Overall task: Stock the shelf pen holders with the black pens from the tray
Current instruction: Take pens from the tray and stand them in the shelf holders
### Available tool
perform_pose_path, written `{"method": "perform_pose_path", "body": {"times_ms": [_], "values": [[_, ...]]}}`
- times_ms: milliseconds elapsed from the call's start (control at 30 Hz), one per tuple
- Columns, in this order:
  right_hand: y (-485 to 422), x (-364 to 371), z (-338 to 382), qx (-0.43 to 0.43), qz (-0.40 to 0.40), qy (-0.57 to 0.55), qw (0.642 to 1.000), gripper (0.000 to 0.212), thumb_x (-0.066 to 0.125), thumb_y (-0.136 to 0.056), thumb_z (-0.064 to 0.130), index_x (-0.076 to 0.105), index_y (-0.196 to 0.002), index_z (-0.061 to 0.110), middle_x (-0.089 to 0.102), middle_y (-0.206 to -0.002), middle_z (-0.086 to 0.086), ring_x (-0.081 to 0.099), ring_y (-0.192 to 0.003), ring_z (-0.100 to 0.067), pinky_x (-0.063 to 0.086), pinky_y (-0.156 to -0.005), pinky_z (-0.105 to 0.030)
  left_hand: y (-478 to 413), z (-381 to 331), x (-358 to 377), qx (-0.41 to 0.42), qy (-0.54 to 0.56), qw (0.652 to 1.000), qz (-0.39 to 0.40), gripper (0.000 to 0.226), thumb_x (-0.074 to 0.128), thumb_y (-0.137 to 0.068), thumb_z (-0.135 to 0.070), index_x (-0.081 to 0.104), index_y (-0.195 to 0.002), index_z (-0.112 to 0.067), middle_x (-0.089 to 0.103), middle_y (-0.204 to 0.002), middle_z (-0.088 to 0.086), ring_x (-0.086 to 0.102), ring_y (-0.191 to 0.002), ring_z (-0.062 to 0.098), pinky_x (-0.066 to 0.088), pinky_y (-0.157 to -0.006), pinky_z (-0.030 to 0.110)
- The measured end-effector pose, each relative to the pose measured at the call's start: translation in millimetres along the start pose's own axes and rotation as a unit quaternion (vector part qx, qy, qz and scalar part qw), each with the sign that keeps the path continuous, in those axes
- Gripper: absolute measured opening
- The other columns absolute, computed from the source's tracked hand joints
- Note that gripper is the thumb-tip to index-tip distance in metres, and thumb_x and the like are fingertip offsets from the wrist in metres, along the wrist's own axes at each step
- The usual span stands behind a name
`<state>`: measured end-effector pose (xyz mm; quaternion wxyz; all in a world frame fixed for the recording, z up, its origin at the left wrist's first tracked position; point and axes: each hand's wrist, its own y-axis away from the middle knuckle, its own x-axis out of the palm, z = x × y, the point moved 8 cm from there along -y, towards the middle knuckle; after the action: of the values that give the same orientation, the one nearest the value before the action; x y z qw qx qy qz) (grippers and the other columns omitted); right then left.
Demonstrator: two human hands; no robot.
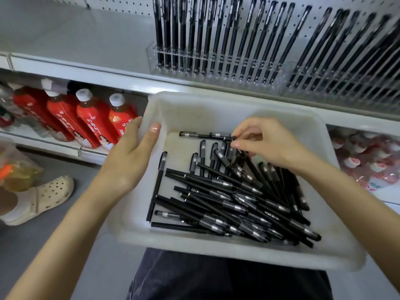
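The left hand (129, 156) held the left rim of the white tray (216, 98): the thumb lay over the rim and pointed into the tray, and the other fingers went down along the outer wall, mostly hidden. The right hand (266, 141) reached in from the right side with the wrist above the pile. Its fingers (236, 145) were curled, and the thumb and forefinger pinched the upper end of a pen (243, 155) at the far edge of the pile; whether they took more than one pen, I could not tell.

The black pens (227, 200) lay crossed over each other in the near and right part of the tray. The far left corner of the tray floor was bare, with one single pen lying across it. The far rim of the tray was just beside the front edge of the shelf (86, 70).

On this shelf, behind the tray, stood clear pen holders (216, 68) with black pens upright in close rows. On the lower shelf to the left were red bottles (91, 118) with white caps, and to the right wrapped bottles (368, 161). A cream clog (49, 195) was on the floor at the left, and dark trousers (216, 278) showed below the tray.
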<state>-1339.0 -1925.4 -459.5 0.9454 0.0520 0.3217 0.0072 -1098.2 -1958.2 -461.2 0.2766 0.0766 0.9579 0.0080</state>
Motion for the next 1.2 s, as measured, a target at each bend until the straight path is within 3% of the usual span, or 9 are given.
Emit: {"method": "perform_pose_path", "body": {"times_ms": [167, 300, 433, 567, 700, 967, 1200], "values": [[-7.2, -37.7, 43.2, -0.091, -0.052, 0.031, 0.994, 0.017, 0.067, -0.085, 0.016, 0.065, -0.095, 0.03, 0.069, -0.093, 0.009, 0.066, -0.084, -0.004, 0.058, -0.077, -0.032, -14.8, -18.3, -15.9, 0.016, 0.013, 0.999, -0.03, 0.059, 0.035, -0.093, -0.051, 0.031, -0.146, -0.024, 0.04, -0.144, -0.007, 0.034, -0.116, 0.001, 0.027, -0.096, 0.025], [-18.9, -78.6, 74.6, -0.119, -0.137, -0.083, 0.98, 0.017, 0.069, -0.082, 0.005, 0.069, -0.094, 0.017, 0.07, -0.086, 0.001, 0.069, -0.081, -0.011, 0.059, -0.067, -0.025, -44.0, -39.5, -37.8, 0.024, 0.046, 0.996, -0.07, 0.049, 0.037, -0.095, -0.05, 0.044, -0.135, -0.023, 0.055, -0.107, -0.018, 0.047, -0.11, 0.012, 0.037, -0.09, 0.032], [-36.2, -106.8, 99.7, -0.14, -0.203, -0.136, 0.96, 0.027, 0.074, -0.077, 0.003, 0.066, -0.093, 0.023, 0.069, -0.085, -0.005, 0.07, -0.081, -0.016, 0.059, -0.071, -0.028, -65.3, -72.4, -33.9, 0.109, -0.055, 0.987, -0.106, 0.056, 0.039, -0.095, -0.047, 0.035, -0.144, -0.02, 0.045, -0.142, 0.0, 0.041, -0.128, 0.015, 0.03, -0.099, 0.027], [-48.1, -126.8, 121.6, -0.177, -0.294, -0.149, 0.927, 0.025, 0.073, -0.079, 0.006, 0.062, -0.094, 0.023, 0.069, -0.091, -0.003, 0.07, -0.083, -0.01, 0.057, -0.072, -0.024, -73.4, -100.3, 6.0, 0.227, -0.193, 0.953, -0.053, 0.06, 0.035, -0.094, -0.05, 0.03, -0.145, -0.02, 0.038, -0.147, 0.001, 0.034, -0.134, 0.016, 0.025, -0.105, 0.025], [-66.6, -134.2, 126.1, -0.189, -0.363, -0.118, 0.905, 0.026, 0.075, -0.078, 0.011, 0.062, -0.096, 0.023, 0.069, -0.09, 0.003, 0.068, -0.085, -0.008, 0.057, -0.08, -0.032, -86.0, -106.2, 33.5, 0.288, -0.267, 0.919, -0.03, 0.069, 0.022, -0.092, -0.062, 0.029, -0.146, -0.02, 0.034, -0.149, -0.001, 0.024, -0.136, 0.011, 0.007, -0.108, 0.019], [-93.2, -132.5, 116.9, -0.205, -0.412, -0.075, 0.885, 0.023, 0.075, -0.078, 0.014, 0.062, -0.094, 0.024, 0.066, -0.089, 0.007, 0.065, -0.084, -0.003, 0.055, -0.082, -0.028, -107.0, -100.8, 51.3, 0.304, -0.278, 0.911, -0.018, 0.076, 0.011, -0.089, -0.067, 0.03, -0.146, -0.019, 0.031, -0.151, -0.003, 0.015, -0.142, 0.01, -0.004, -0.115, 0.027], [-107.8, -126.1, 112.8, -0.195, -0.389, -0.055, 0.899, 0.021, 0.076, -0.078, 0.016, 0.064, -0.094, 0.022, 0.066, -0.088, 0.01, 0.065, -0.084, 0.002, 0.053, -0.08, -0.016, -113.9, -94.5, 53.1, 0.288, -0.28, 0.916, -0.018, 0.084, 0.012, -0.084, -0.075, 0.023, -0.148, -0.022, 0.028, -0.152, -0.008, 0.009, -0.143, 0.005, 0.0, -0.118, 0.036]]}}
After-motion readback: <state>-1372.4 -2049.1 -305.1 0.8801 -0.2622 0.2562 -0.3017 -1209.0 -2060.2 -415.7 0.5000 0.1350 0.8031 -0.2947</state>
